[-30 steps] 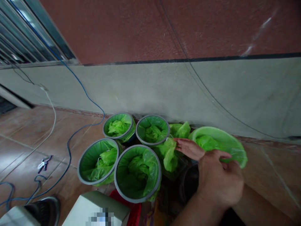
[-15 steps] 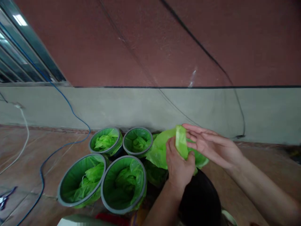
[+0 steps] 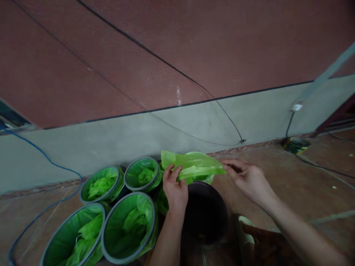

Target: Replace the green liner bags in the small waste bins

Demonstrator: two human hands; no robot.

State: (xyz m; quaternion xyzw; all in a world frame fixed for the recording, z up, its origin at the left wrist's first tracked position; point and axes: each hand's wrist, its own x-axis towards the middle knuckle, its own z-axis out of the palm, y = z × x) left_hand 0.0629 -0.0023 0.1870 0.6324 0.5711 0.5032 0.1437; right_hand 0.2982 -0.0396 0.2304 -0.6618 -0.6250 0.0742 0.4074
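Note:
A light green plastic bag (image 3: 194,165) is stretched between my two hands, above a dark bin (image 3: 205,214). My left hand (image 3: 175,188) grips the bag's left side, with the thumb and fingers on the film. Farther right, my right hand (image 3: 246,179) pinches the bag's right end between thumb and fingers. The dark bin has no bag over its rim, and its inside looks black. To the left stand several bins lined with green bags, among them a near bin (image 3: 104,236) with a grey rim. Part of another green-lined bin is hidden behind the bag.
A blue cable (image 3: 50,159) runs over the floor on the left. Black cable (image 3: 177,68) hangs along the red and grey wall. At the right, a tin (image 3: 296,145) stands by the wall under a cable. A shoe (image 3: 245,225) shows near the dark bin.
My right hand, open beside the bag before, now pinches its end and has drawn it out to the right. The bag lies flatter. The view has turned to the right.

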